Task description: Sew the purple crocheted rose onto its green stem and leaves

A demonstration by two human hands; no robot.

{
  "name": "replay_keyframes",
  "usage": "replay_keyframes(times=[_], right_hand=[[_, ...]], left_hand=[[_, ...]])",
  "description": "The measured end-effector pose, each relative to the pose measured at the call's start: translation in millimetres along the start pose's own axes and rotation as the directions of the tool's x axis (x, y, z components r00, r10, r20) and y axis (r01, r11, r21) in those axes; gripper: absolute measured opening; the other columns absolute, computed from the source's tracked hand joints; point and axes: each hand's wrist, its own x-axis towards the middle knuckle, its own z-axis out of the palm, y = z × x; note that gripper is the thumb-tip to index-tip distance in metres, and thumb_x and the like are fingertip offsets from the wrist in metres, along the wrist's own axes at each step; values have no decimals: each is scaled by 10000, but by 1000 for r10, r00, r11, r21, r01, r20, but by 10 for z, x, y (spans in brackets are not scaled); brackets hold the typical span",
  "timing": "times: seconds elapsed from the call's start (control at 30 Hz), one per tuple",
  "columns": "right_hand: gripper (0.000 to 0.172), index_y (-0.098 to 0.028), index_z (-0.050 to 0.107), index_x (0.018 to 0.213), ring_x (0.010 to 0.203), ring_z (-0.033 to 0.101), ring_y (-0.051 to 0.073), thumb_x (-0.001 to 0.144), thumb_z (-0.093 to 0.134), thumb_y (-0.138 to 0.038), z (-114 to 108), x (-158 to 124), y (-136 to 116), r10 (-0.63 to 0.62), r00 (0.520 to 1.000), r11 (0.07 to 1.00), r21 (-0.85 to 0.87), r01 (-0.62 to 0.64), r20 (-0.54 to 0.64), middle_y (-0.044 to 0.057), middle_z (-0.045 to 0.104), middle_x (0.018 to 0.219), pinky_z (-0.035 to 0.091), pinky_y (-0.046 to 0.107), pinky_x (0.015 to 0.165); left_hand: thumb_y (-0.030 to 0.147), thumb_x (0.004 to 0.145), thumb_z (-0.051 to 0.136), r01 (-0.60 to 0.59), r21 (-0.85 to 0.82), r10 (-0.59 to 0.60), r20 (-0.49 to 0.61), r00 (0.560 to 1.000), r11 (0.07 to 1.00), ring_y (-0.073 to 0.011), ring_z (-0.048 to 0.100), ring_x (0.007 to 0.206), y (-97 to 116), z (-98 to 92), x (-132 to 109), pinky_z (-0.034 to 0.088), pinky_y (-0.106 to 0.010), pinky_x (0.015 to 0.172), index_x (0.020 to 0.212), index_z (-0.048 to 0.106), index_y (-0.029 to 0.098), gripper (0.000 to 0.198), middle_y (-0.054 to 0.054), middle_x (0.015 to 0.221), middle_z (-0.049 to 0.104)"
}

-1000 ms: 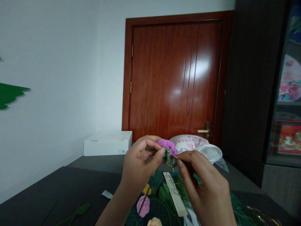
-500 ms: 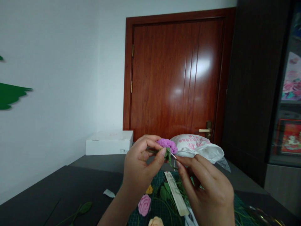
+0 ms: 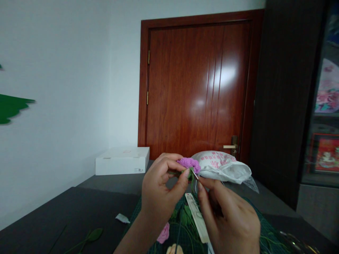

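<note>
My left hand [image 3: 165,183] pinches a purple crocheted flower [image 3: 189,163] with green yarn work [image 3: 191,173] at its base. Between the thumb and forefinger of my right hand [image 3: 227,208] is a thin metal needle or hook [image 3: 195,175]; its exact kind is too small to tell. The tool's tip meets the green part right beside my left thumb. Below the hands lie a pink rose [image 3: 163,233], a cream flower [image 3: 174,249] and green leaves [image 3: 186,216] on a green cutting mat [image 3: 156,247].
A pale ruler-like strip [image 3: 197,217] lies on the mat. Behind stand a white box [image 3: 122,161] and a white plastic bag [image 3: 222,165]. At the left of the dark table [image 3: 92,204] rest a leaf stem [image 3: 95,234] and a white scrap [image 3: 122,218]. Shiny metal objects [image 3: 299,243] sit front right.
Both hands have shifted slightly, the right one a little lower and left. The left arm now hides the yellow flower and more of the pink rose.
</note>
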Motion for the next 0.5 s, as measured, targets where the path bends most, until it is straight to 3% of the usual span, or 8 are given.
replay_keyframes(times=[0.17,0.3,0.5], right_hand=[[124,-180,624,885,391,516,118,949,518,-177,85,-48,-159,125,991,992,-4,-125,-47,-34,567,518,410,249,459],[128,-195,608,856,404,528,114,948,521,-187,84,-20,-174,167,985,985,40,-165,-36,-28,590,550,394,243,453],[103,-203,621,898,448,584,128,943,532,-180,10,26,-40,76,997,995,57,-78,21,-14,635,599,398,238,441]], left_hand=[[76,825,656,-155,215,161,-13,987,964,-186,640,934,41,18,-44,544,-315,799,800,642,194,122,-46,975,668],[82,828,655,-184,249,192,-7,981,951,-192,637,931,58,16,-32,521,-339,822,803,644,200,121,-41,965,680],[89,850,646,-172,224,172,20,985,959,-188,632,948,56,-35,12,519,-321,810,827,656,203,117,-47,985,676]])
